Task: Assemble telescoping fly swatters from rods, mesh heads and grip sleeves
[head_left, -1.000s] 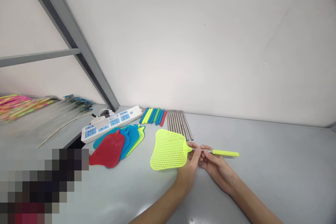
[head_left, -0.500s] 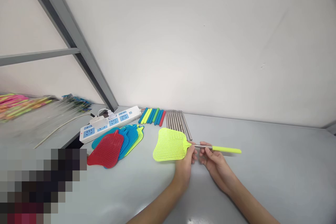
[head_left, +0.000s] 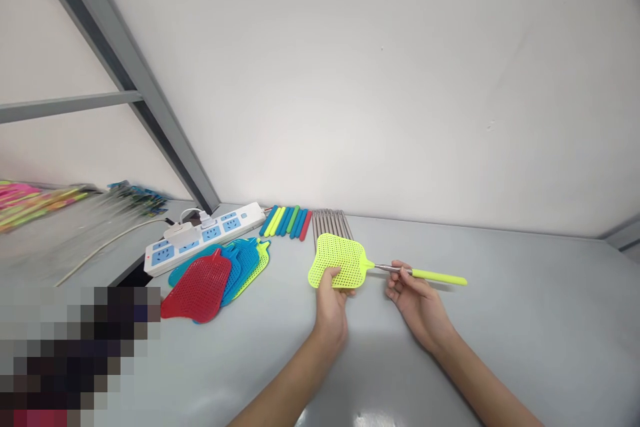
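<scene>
Two hands hold a yellow-green fly swatter over the tabletop

Nearest, the left hand (head_left: pixel 331 310) has its grip on the mesh head (head_left: pixel 345 255) of the yellow-green fly swatter (head_left: pixel 369 265) — thumb lying on top of the mesh, fingers underneath at its near edge. The right hand (head_left: pixel 419 307) has its grip around the metal rod (head_left: pixel 384 268), close to where it enters the yellow-green handle (head_left: pixel 443 277). The swatter lies crosswise in front of the person, head to the left and handle pointing right, with a faint shadow on the gray tabletop (head_left: pixel 525 320) below the handle.

To the left, a red swatter head (head_left: pixel 203 287) lies on top of an overlapping pile of blue swatter heads (head_left: pixel 245 263), with a yellow-green swatter head (head_left: pixel 257 273) at the pile's right side. Pixelation hides the lower left corner.

Just behind the pile, a white power strip (head_left: pixel 254 215) runs at a slant, carrying two white plugs (head_left: pixel 181 233) — a pale cable (head_left: pixel 105 250) trails off leftward. Beside it is a row of loose handles (head_left: pixel 286 221) in blue, yellow, green and red, then metal rods (head_left: pixel 331 221), partly covered by the mesh in this view.

Farther left lie blurred, brightly colored bundles (head_left: pixel 37 207). A gray metal frame (head_left: pixel 160 127) stands against the white wall (head_left: pixel 380 93).
</scene>
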`<act>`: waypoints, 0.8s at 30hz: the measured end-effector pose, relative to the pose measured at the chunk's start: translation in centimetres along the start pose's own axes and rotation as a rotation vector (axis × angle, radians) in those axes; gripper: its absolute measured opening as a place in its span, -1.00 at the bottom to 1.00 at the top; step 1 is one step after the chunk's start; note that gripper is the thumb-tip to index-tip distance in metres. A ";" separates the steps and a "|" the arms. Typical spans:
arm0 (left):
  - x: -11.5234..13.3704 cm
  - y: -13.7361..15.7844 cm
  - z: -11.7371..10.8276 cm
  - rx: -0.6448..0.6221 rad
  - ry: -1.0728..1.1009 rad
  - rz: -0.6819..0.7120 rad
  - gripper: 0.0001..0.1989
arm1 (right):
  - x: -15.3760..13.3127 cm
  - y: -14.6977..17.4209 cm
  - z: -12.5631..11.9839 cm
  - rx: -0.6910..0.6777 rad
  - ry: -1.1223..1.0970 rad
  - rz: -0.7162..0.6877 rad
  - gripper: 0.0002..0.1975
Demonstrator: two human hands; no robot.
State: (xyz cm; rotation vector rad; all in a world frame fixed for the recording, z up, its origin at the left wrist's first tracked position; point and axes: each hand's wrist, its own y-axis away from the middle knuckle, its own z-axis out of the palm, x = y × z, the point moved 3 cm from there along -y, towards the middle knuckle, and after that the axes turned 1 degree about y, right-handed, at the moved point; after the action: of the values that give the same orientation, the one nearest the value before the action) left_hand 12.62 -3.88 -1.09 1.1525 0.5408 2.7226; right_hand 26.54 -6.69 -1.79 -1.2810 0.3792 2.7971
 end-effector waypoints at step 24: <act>0.4 -0.5 -0.6 -0.058 -0.289 0.222 -0.55 | -0.5 -0.8 -1.0 0.074 0.145 -0.066 -0.79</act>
State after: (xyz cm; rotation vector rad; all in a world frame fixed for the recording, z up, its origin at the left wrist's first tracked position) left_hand 11.93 -3.44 -1.41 1.6411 0.3083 2.6513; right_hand 27.73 -6.07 -2.16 -1.4567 0.4337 2.6191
